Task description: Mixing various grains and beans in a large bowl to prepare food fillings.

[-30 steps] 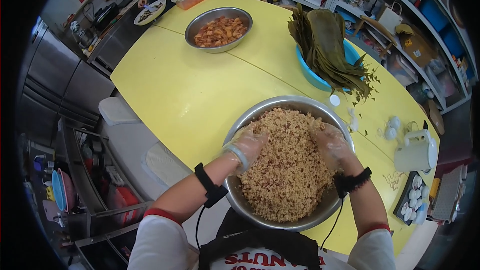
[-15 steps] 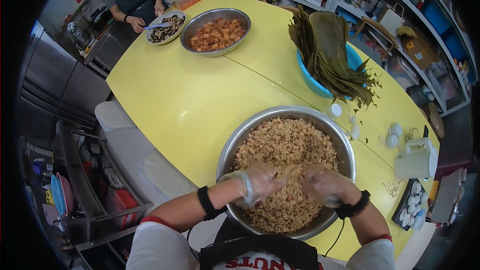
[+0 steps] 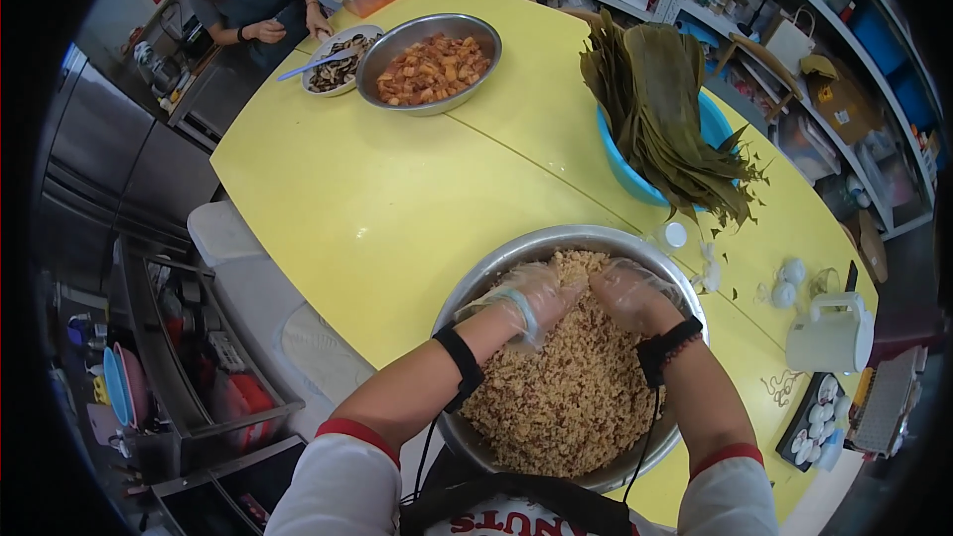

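Both gloved hands were pressed into the rice mix (image 3: 571, 387) at the far side of the big steel bowl (image 3: 476, 283). The left hand (image 3: 531, 296) was curled, its fingers (image 3: 556, 290) bent down into the grains; the right hand (image 3: 627, 293) was cupped beside it, nearly touching, fingers partly buried. Whether any rice was gripped could not be told. The bowl was set at the near edge of the yellow counter (image 3: 367, 199), overhanging it slightly. Open counter was left toward 11 o'clock. At 1 o'clock a blue basin (image 3: 623, 164) of long green leaves (image 3: 665, 109) was placed, the leaves running from 12 toward 4 o'clock, tips past its rim.
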